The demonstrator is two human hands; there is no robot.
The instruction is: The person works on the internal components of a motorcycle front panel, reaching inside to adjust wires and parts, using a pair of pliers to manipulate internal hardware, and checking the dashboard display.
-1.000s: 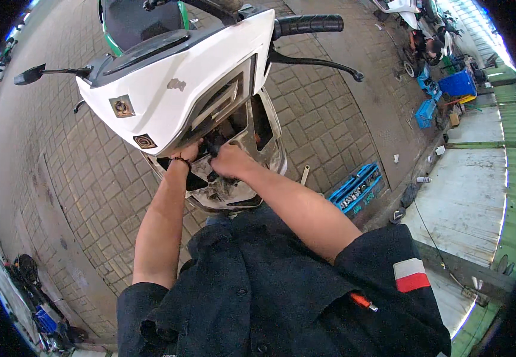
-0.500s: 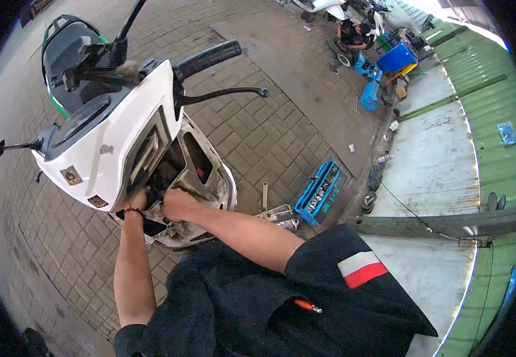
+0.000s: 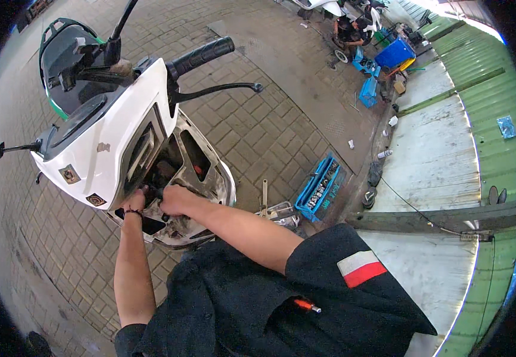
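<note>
Before me stands a white scooter (image 3: 100,152), its front panel off and dark inner parts (image 3: 161,169) showing. Both hands are inside that opening. My left hand (image 3: 136,199), with a dark bracelet on its wrist, reaches in under the white front cover; its fingers are mostly hidden. My right hand (image 3: 174,201) is closed just beside it, knuckles up, and what it grips, if anything, is out of sight. A black brake lever (image 3: 222,90) and handgrip (image 3: 201,56) stick out above my hands.
Right of the scooter, an open blue toolbox (image 3: 317,190) full of tools lies on the paving, with a metal tool (image 3: 264,193) near it. A green and white metal wall (image 3: 430,160) runs along the right. Farther back, a person (image 3: 353,33) crouches by another scooter near a blue bin (image 3: 396,53).
My view has shifted slightly. Both hands stay in the opening in nearly the same place; my right hand sits a touch more to the left and higher.
</note>
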